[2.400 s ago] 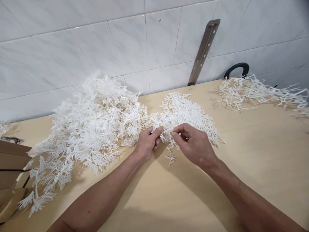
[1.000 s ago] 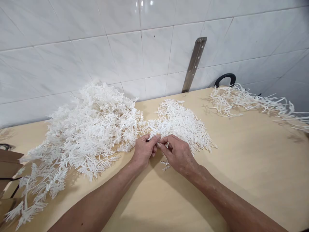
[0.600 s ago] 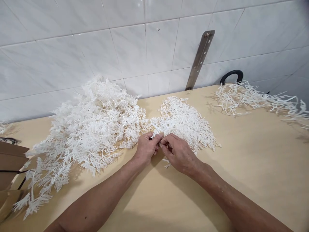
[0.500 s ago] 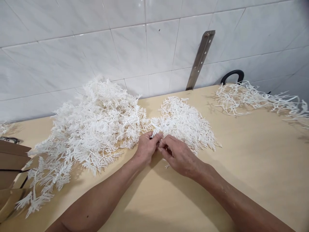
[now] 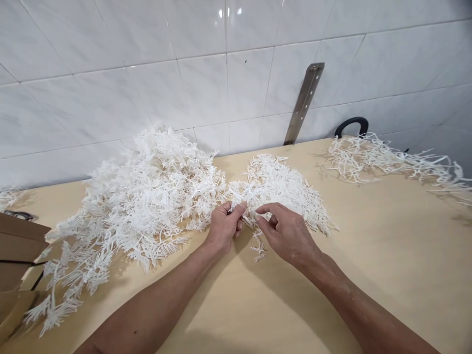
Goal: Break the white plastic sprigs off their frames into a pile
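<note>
My left hand (image 5: 224, 227) is closed, with thumb and forefinger pinching a white plastic foliage sprig (image 5: 236, 191) whose feathery end rises above the fingers. Just to its right, my right hand (image 5: 289, 231) has thumb and forefinger tips close together around a small white bit of foliage, partly hidden. Behind both hands lies a mound of short white plastic pieces (image 5: 283, 184). A much larger heap of branching white foliage (image 5: 151, 187) stands to the left. Some loose white bits (image 5: 258, 248) lie on the table below the right hand.
Thin bare white stems (image 5: 391, 157) are piled at the back right, by a black curved handle (image 5: 352, 124). A slotted metal strip (image 5: 304, 103) leans against the tiled wall (image 5: 199, 78). A brown cardboard box (image 5: 20, 250) stands at the left edge of the wooden table (image 5: 387, 246).
My right hand has drawn away to the right from my left hand, and a gap now shows between them. More loose bits are visible beneath. The view has tilted slightly upward.
</note>
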The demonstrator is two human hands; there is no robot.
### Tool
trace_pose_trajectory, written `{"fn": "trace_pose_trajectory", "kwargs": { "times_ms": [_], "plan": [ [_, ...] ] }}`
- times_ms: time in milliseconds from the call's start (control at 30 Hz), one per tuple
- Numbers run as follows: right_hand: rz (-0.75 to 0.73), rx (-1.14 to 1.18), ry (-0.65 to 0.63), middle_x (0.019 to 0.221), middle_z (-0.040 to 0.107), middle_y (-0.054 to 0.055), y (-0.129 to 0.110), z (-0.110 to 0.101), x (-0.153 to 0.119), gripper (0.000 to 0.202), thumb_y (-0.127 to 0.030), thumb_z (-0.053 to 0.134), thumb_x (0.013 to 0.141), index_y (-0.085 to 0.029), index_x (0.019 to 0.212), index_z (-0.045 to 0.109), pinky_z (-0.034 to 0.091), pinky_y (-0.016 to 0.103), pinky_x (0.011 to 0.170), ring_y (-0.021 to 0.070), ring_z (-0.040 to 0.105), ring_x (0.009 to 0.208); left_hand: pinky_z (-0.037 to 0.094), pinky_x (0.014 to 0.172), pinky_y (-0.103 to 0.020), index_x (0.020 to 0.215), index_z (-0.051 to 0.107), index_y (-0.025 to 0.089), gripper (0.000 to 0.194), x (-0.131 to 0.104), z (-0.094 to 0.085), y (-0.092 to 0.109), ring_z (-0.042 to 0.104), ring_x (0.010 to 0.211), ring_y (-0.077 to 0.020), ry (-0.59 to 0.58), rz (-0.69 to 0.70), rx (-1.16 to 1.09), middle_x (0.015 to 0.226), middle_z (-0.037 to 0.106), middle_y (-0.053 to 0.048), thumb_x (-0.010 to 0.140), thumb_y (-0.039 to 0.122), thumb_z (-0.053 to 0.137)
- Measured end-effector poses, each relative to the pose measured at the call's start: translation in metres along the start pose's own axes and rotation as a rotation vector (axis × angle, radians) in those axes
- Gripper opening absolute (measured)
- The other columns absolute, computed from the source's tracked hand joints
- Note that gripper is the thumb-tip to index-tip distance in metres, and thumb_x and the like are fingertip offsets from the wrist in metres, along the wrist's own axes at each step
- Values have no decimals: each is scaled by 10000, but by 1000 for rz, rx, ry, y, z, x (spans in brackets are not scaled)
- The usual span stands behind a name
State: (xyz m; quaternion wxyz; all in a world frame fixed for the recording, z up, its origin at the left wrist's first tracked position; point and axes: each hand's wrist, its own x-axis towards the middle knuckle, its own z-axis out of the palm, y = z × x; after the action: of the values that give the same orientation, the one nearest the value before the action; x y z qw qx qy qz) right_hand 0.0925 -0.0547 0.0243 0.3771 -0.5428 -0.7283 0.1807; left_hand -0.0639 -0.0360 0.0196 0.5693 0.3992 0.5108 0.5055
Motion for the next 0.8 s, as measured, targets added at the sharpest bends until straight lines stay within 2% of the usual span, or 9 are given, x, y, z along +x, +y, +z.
{"fn": "trace_pose_trajectory", "kwargs": {
  "times_ms": [133, 200, 367, 433, 567, 800],
  "plan": [
    [225, 115, -153, 551, 583, -25, -9, 6, -2, 249, -433, 568, 873, -211, 885, 680, 351, 252, 444, 124, 468, 430, 250, 329, -173, 624, 428, 201, 431, -1, 0, -4, 335, 327, -52, -13, 17, 36, 409, 444, 80, 741, 492, 724],
    [263, 140, -167, 503, 555, -40, -10, 10, -2, 229, -421, 573, 868, -219, 853, 680, 331, 246, 431, 122, 447, 412, 255, 334, -170, 617, 423, 201, 439, -2, 1, -6, 341, 335, -53, -15, 25, 45, 408, 438, 81, 739, 496, 724],
    [95, 60, -49, 626, 634, -15, -4, 20, -4, 141, -297, 561, 868, -197, 803, 636, 378, 260, 530, 112, 471, 468, 263, 354, -171, 613, 399, 203, 456, -4, 4, -6, 340, 345, -53, 4, 29, 82, 398, 417, 86, 740, 495, 726],
    [47, 33, -39, 693, 665, -1, -4, 22, -5, 133, -266, 546, 874, -190, 796, 623, 390, 265, 570, 115, 494, 507, 276, 364, -170, 614, 406, 200, 448, -4, 4, -5, 350, 351, -53, 18, 37, 90, 404, 423, 85, 744, 489, 723],
    [59, 70, -76, 667, 654, -9, -7, 23, -4, 174, -253, 523, 888, -199, 754, 620, 384, 246, 560, 122, 518, 545, 285, 371, -170, 609, 411, 199, 444, -4, 5, -5, 363, 358, -56, 33, 58, 98, 409, 426, 84, 737, 484, 727],
    [120, 156, -109, 622, 632, -27, -11, 21, -5, 198, -246, 502, 885, -207, 732, 623, 370, 232, 508, 109, 480, 494, 285, 373, -172, 611, 393, 205, 447, -6, 6, -4, 365, 360, -59, 35, 47, 108, 416, 426, 85, 737, 468, 731]
  ]
}}
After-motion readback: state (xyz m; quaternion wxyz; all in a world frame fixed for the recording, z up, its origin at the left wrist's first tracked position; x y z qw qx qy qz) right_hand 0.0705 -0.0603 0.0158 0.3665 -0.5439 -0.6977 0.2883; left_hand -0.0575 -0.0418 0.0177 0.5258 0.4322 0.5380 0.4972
